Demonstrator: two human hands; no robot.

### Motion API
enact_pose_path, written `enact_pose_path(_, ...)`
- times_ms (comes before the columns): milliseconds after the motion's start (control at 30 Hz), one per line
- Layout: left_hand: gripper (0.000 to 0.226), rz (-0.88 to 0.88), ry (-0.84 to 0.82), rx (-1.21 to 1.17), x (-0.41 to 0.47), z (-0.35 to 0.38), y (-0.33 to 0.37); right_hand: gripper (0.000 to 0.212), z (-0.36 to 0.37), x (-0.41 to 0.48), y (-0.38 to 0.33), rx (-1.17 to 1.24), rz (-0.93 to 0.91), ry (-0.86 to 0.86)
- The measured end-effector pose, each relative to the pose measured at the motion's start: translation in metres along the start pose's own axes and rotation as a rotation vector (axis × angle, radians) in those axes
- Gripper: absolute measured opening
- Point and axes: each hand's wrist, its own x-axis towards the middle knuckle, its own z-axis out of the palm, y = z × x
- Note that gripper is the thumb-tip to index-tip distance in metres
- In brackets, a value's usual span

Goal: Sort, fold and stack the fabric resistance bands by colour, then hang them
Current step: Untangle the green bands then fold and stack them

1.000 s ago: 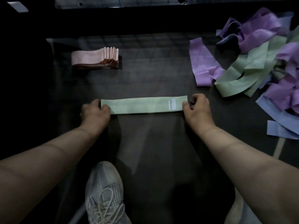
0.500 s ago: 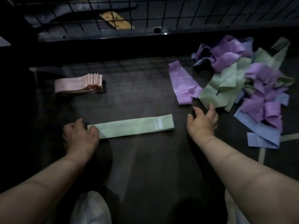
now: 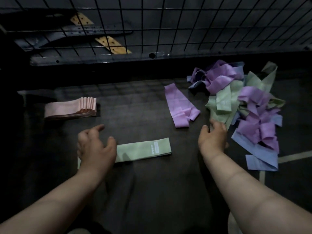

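Dim mat (image 3: 143,115) | your left grip (image 3: 95,147), fingers apart, over end of green band (image 3: 143,150) | right grip (image 3: 213,139) apart, empty, at tangled pile (image 3: 249,105) | likely light, limp: pinch an end.

The left grip (image 3: 94,149) and right grip (image 3: 213,141) are bare and short-fingered, on plump, bare forearms (image 3: 253,196).

We see a dim, underexposed scene: the dark mat (image 3: 135,107) swallows detail while the pastel band pile (image 3: 253,97) stands out softly. The wire grid (image 3: 168,22) bows toward the edges; a faint shadow lies on the green band (image 3: 145,150).
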Motion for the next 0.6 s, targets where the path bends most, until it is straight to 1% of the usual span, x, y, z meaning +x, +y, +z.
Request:
enact_pose_path(67,0.047,0.025,-0.005,-0.053,-0.001,0.001,0.01,0.031,-0.011,0.002,-0.018,0.157,-0.061,0.151)
enact_pose_path(167,0.044,0.077,-0.021,-0.129,0.0,0.0,0.02,0.031,-0.033,0.02,-0.052,0.364,-0.235,0.289)
enact_pose_path(233,0.041,0.1,-0.031,-0.203,0.0,-0.003,0.025,0.035,-0.046,0.027,-0.081,0.481,-0.317,0.334)
enact_pose_path(333,0.031,0.054,-0.096,-0.369,0.006,-0.006,0.037,0.031,-0.06,0.009,-0.126,0.602,-0.506,0.328)
enact_pose_path(400,0.028,-0.019,-0.188,-0.54,0.01,-0.007,0.048,0.031,-0.068,-0.01,-0.15,0.672,-0.627,0.286)
enact_pose_path(433,0.028,-0.054,-0.239,-0.619,0.013,-0.009,0.054,0.033,-0.073,-0.019,-0.161,0.707,-0.676,0.231)
enact_pose_path(533,0.037,-0.177,-0.392,-0.849,0.019,-0.012,0.068,0.035,-0.09,-0.04,-0.188,0.82,-0.736,-0.013)
enact_pose_path(600,0.036,-0.306,-0.486,-1.05,0.024,-0.016,0.074,0.034,-0.1,-0.051,-0.2,0.933,-0.693,-0.217)
